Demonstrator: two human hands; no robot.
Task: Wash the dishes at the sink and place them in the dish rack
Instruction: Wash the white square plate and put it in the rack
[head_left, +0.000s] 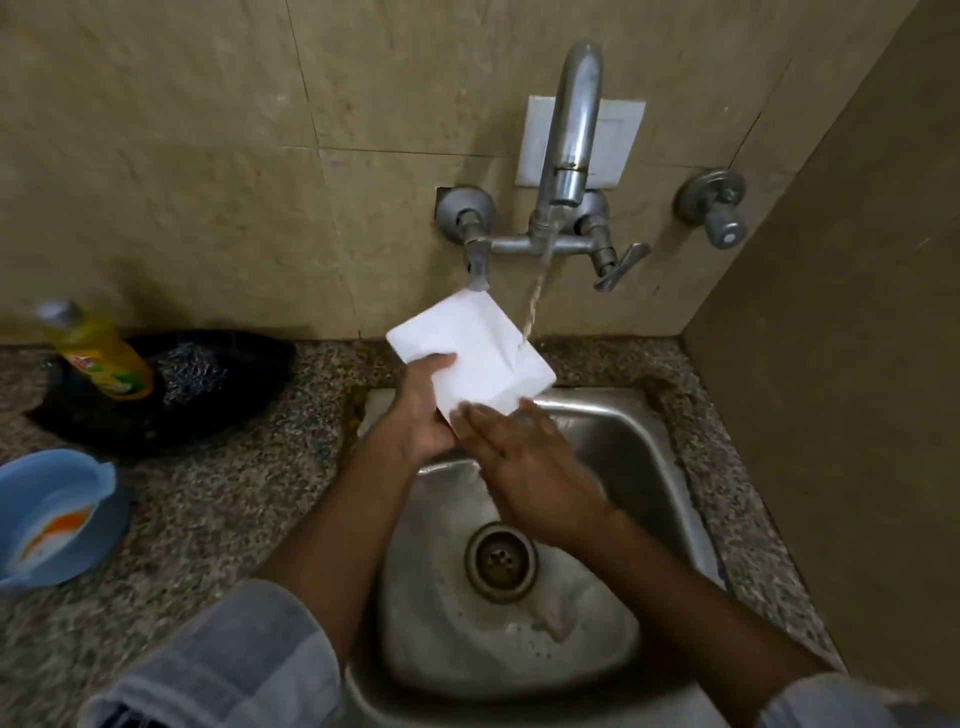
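A white square plate (470, 351) is held tilted above the steel sink (649, 447), under the running stream of water (535, 301) from the wall tap (569, 145). My left hand (423, 410) grips the plate's near left edge, thumb on top. My right hand (524, 457) lies with straight fingers flat against the plate's near corner. No dish rack is in view.
On the speckled counter at the left stand a yellow dish soap bottle (101, 353), a black dish (171, 395) holding a steel scrubber (195, 371), and a blue bowl (57, 514). The sink drain (501, 561) sits below my arms. A brown wall (841, 364) closes off the right.
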